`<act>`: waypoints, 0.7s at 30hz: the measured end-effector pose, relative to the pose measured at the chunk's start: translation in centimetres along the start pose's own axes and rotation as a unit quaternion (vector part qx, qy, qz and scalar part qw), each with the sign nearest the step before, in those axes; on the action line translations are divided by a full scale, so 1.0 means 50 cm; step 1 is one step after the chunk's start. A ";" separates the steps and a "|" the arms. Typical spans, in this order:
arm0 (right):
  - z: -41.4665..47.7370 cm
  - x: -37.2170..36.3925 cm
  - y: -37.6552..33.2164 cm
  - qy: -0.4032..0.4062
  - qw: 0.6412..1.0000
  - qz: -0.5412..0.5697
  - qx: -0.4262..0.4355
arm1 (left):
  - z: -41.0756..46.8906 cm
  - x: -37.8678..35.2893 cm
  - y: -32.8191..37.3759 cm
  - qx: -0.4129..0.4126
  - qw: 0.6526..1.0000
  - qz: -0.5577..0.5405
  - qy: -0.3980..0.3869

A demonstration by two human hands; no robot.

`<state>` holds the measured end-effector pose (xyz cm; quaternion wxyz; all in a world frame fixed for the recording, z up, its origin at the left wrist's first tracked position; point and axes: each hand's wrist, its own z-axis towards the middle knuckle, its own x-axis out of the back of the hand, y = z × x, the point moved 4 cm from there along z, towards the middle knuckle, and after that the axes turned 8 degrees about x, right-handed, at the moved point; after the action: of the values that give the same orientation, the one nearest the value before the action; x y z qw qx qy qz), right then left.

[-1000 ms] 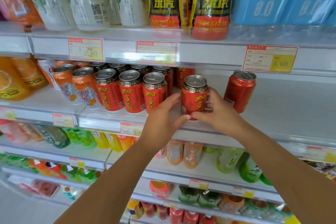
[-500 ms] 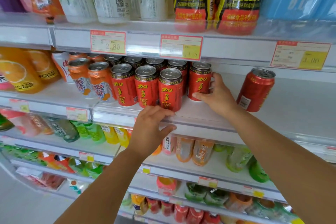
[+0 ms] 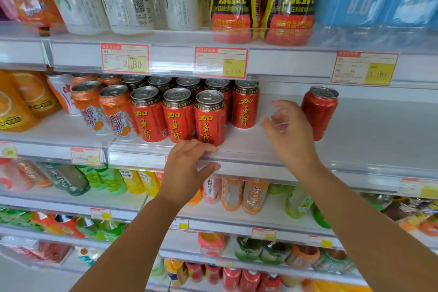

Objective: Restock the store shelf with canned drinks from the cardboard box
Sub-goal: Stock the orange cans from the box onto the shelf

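Note:
Several red cans with yellow characters [image 3: 209,117] stand in rows on the middle white shelf [image 3: 355,149]. The rightmost can of the group [image 3: 245,106] stands in the second row. One more red can [image 3: 320,111] stands alone further right. My left hand [image 3: 189,170] rests on the shelf's front lip just below the front cans, fingers on top and thumb under the edge. My right hand [image 3: 288,130] hovers between the group and the lone can, fingers loosely spread, holding nothing. No cardboard box is in view.
Orange cans [image 3: 113,111] and orange juice bottles [image 3: 21,99] stand left of the red cans. Bottles fill the upper shelf [image 3: 237,0] and the lower shelves [image 3: 237,194]. Price tags [image 3: 220,61] hang on the shelf edge above. The shelf right of the lone can is bare.
The can I held with both hands now stands in the second row. My right hand has let go and drawn back to the right; my left hand dropped to the shelf lip.

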<state>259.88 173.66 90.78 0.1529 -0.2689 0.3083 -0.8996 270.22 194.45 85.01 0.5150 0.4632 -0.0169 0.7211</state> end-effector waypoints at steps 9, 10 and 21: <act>0.010 0.148 0.117 0.038 0.980 0.031 -0.194 | 0.002 -0.003 -0.004 -0.011 1.000 -0.013 0.009; 0.016 0.141 0.121 -0.025 0.976 0.059 -0.207 | 0.002 -0.003 -0.004 -0.011 1.000 -0.013 0.008; -0.006 0.066 0.048 -0.136 0.981 -0.004 -0.136 | -0.004 0.001 0.001 0.009 1.000 -0.013 0.000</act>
<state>257.33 170.51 90.33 0.1514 -0.4082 0.4031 -0.8050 270.04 194.55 84.99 0.5203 0.4683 -0.0045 0.7141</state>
